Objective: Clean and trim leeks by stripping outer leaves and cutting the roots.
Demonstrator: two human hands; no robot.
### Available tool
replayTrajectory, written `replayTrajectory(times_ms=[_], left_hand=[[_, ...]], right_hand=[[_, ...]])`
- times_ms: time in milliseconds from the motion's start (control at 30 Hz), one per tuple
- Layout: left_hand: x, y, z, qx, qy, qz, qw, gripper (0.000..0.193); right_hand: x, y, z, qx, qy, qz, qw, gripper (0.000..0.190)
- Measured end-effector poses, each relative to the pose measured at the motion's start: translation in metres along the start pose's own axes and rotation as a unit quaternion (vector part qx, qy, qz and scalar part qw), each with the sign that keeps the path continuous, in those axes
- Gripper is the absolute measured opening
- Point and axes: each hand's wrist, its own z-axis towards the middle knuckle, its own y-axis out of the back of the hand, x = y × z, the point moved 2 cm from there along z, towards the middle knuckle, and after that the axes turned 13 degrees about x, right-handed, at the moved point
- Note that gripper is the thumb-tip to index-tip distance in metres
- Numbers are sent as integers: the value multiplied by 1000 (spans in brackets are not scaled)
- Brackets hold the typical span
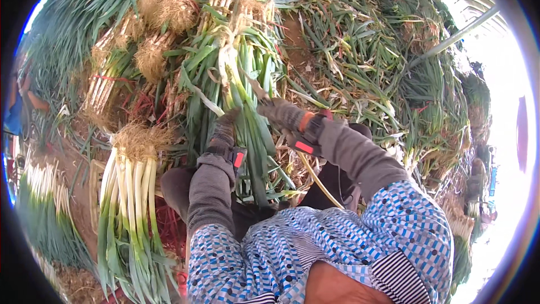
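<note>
My left hand [228, 122], in a dark knit glove, grips a large green onion [230, 74] at its leafy part. The stalk points away from me, roots at the far end, and its leaves hang toward my lap. My right hand [276, 112], gloved too, closes around what looks like a nozzled hand tool [256, 87], its tip beside the stalk. Under that wrist runs a yellow hose [318, 177]; its join to the tool is hidden. Beneath the held onion lies a pile of green onions [270, 57], roots away from me.
A bundle of green onions with cleaned white stalks [133, 185] lies to my left. Farther left is another row of onions [46, 202]. Red-tied bundles [103, 84] are stacked at front left. Loose leaf trimmings [354, 50] cover the ground ahead right, near a metal pole [455, 40].
</note>
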Motion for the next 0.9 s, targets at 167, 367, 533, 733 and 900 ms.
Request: replayTrajectory(times_ms=[167,367,533,733,900], left_hand=[[-8,26,-7,-25,14,116,993,34],[-7,4,3,-84,106,174,975,32],[19,138,33,-20,8,98,995,32],[-4,23,6,-134,-7,90,987,21],[5,12,9,-98,-3,40,994,26]], right_hand=[[-63,-21,7,81,191,-232,950,37],[-89,-9,16,59,104,-179,977,40],[8,-24,37,96,130,-364,917,51],[2,16,75,-8,54,-91,994,51],[19,30,86,27,29,-123,992,51]])
